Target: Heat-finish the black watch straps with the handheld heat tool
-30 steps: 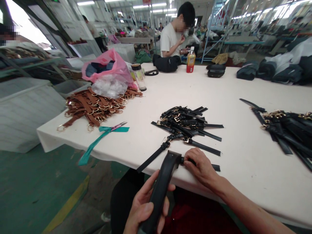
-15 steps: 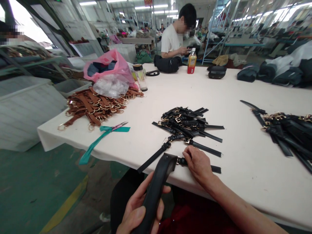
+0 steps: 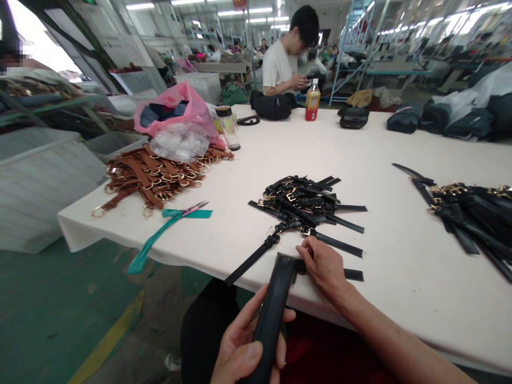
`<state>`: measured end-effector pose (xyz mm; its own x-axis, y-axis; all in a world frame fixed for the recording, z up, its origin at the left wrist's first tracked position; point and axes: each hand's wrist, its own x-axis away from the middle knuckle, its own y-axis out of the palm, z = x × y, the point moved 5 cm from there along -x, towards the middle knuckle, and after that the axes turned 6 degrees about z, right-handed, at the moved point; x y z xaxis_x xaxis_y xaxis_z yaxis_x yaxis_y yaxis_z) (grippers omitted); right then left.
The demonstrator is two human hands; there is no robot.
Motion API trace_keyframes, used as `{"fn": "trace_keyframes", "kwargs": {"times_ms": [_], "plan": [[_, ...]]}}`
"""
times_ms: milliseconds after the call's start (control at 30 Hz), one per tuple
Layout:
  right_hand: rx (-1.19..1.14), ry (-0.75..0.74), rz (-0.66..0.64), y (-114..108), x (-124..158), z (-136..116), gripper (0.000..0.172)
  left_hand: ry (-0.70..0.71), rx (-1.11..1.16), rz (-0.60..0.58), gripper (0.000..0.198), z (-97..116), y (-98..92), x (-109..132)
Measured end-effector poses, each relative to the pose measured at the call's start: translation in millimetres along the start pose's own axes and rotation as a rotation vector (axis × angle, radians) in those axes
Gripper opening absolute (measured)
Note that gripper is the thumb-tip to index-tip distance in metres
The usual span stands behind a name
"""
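My left hand (image 3: 240, 346), at the bottom middle, is wrapped round a wide black leather strap (image 3: 272, 304) that points up toward the table edge. The strap's far end touches or nearly touches the fingertips of my right hand (image 3: 326, 266). My right hand is closed over a narrow black buckle strap (image 3: 354, 274) at the table's front edge. That strap's tail sticks out to the right, and its buckle is hidden. Just beyond lies a pile of black buckle straps (image 3: 300, 200) with gold buckles; one strap (image 3: 252, 261) slants toward the front edge.
On the white table (image 3: 360, 160), more black straps (image 3: 476, 208) lie at right. Brown straps (image 3: 140, 170), a pink bag (image 3: 192, 109), thread snips (image 3: 194, 208) and teal ribbon (image 3: 152, 242) are at left. A bottle (image 3: 312, 101) stands far back, near a person (image 3: 276, 69).
My left hand has moved slightly right and turned the wide strap more upright. The strap's end now covers the buckle seen before beside my right fingers.
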<state>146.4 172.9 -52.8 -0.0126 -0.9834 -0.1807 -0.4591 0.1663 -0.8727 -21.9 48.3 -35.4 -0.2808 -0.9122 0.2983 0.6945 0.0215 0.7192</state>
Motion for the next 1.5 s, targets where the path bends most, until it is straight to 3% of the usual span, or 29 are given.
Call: {"fn": "trace_keyframes", "kwargs": {"times_ms": [133,267,367,433,900,1267,1500], "plan": [[-0.103,-0.013,-0.007,-3,3,1,0.023,0.036,0.012,-0.007,0.054,1,2.2,-4],[-0.271,-0.122,-0.040,-10,13,4,0.012,0.051,0.001,-0.006,0.054,0,3.3,-6],[-0.350,-0.202,-0.054,-14,21,5,0.032,0.065,-0.015,0.002,0.056,1,4.4,-7],[-0.357,-0.218,-0.050,-13,24,6,0.037,0.069,-0.018,0.003,0.056,3,6.1,-8],[-0.340,-0.198,-0.079,-9,20,7,0.019,-0.005,-0.005,0.003,0.053,1,8.9,1],[-0.355,-0.242,-0.033,-10,22,5,0.017,0.037,-0.029,0.014,0.051,6,14.8,-20],[-0.337,-0.264,-0.051,-12,22,4,0.011,0.115,-0.053,0.058,0.046,14,12.9,-5]]}}
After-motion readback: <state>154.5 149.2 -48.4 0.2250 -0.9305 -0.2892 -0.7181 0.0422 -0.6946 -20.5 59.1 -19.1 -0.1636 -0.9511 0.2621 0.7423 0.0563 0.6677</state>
